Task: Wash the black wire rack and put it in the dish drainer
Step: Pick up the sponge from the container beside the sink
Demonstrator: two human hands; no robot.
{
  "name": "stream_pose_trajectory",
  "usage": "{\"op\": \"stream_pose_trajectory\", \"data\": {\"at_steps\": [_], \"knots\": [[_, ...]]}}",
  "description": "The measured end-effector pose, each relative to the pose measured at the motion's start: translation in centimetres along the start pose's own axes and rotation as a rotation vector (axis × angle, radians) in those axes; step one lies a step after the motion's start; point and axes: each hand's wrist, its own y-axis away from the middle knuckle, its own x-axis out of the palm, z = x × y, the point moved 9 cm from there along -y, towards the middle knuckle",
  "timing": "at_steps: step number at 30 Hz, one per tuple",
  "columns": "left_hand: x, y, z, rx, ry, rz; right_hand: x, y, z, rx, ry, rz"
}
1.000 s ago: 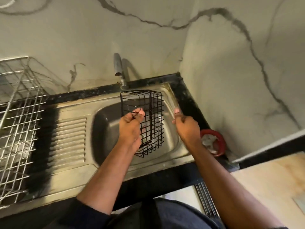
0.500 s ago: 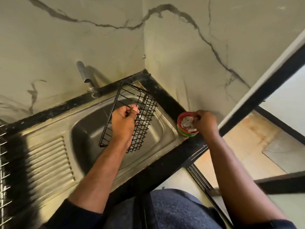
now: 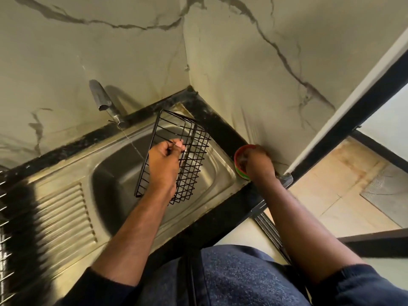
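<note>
With your left hand gripping the rack tilted over the sink, keep it steady there while your right hand, fingers hidden, grip unclear, dips into the red tub right of the sink.

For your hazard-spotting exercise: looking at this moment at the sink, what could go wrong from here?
1. Only the left hand grips the black wire rack, tilted over the sink basin; it could slip and drop.
2. The right hand reaches into the red tub, which sits at the counter's corner and might get knocked off.
3. The dish drainer is barely in view, so the gaze is off the rack.
</note>
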Motion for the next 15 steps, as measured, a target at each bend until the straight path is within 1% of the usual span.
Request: {"op": "stream_pose_trajectory", "data": {"at_steps": [4, 6, 10, 13, 15], "knots": [[-0.4, 0.0, 0.3, -0.029, 0.004, -0.031, 0.5, -0.8, -0.5, 0.040, -0.040, 0.024], [-0.6, 0.1, 0.4, -0.041, 0.017, -0.035, 0.0, -1.1, -0.5, 0.021, -0.061, 0.007], [-1.0, 0.0, 0.1, -0.048, 0.027, -0.040, -3.5, -0.6, 0.5, -0.024, 0.032, -0.175], [-1.2, -0.2, 0.0, -0.050, 0.028, -0.040, -6.9, 0.5, 2.5, -0.065, -0.058, -0.336], [-1.3, -0.4, 0.0, -0.058, 0.038, -0.029, -8.7, 1.3, 4.4, -0.126, -0.175, -0.393]]}}
